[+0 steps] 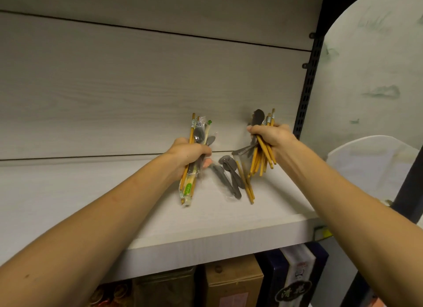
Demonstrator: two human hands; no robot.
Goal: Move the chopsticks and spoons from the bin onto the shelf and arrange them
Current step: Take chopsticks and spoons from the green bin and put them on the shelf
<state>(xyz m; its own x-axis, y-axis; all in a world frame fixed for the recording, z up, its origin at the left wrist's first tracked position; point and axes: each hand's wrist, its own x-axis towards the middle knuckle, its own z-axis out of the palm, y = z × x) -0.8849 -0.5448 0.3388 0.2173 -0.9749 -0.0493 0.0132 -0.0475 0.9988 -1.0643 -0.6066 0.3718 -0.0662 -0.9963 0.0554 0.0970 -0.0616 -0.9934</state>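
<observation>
My left hand (pixel 186 154) grips a bundle of wrapped chopsticks and spoons (pixel 191 181), held upright over the white shelf (pixel 91 192). Its lower end touches or nearly touches the board. My right hand (pixel 272 135) grips a second bundle of yellow chopsticks and grey spoons (pixel 259 160), tilted above the shelf's right part. Between the two hands, loose grey spoons in clear wrap (pixel 229 178) and a pair of yellow chopsticks (pixel 246 185) lie on the shelf.
A pale wood-grain back panel (pixel 137 89) closes the shelf behind. A black slotted upright (pixel 307 84) stands at the right end. A white bin (pixel 370 164) sits to the right. Boxes (pixel 233 281) stand on the level below.
</observation>
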